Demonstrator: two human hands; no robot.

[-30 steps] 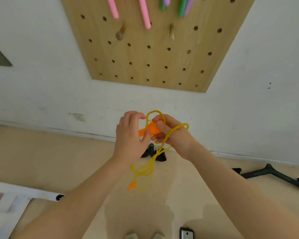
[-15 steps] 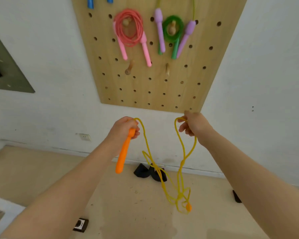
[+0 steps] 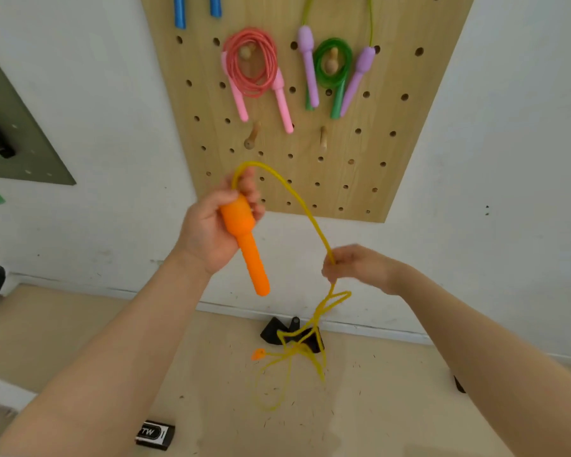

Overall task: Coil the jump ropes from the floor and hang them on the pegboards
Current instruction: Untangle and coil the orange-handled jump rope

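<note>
Above both hands, the wooden pegboard [image 3: 310,173] carries coiled pink [image 3: 251,70] and green ropes [image 3: 332,65]. The left hand [image 3: 211,229] grips the orange handle [image 3: 244,242]; the right hand [image 3: 356,268] pinches the yellow rope [image 3: 297,199], its slack dangling below.

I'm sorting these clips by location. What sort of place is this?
Probably a home gym or sports storage corner: a wooden pegboard on a white wall holds a coiled pink jump rope and a green jump rope, above a bare tan floor.

Two bare forearms, no sleeves, left hand [image 3: 211,230], right hand [image 3: 360,268], no rings
</note>
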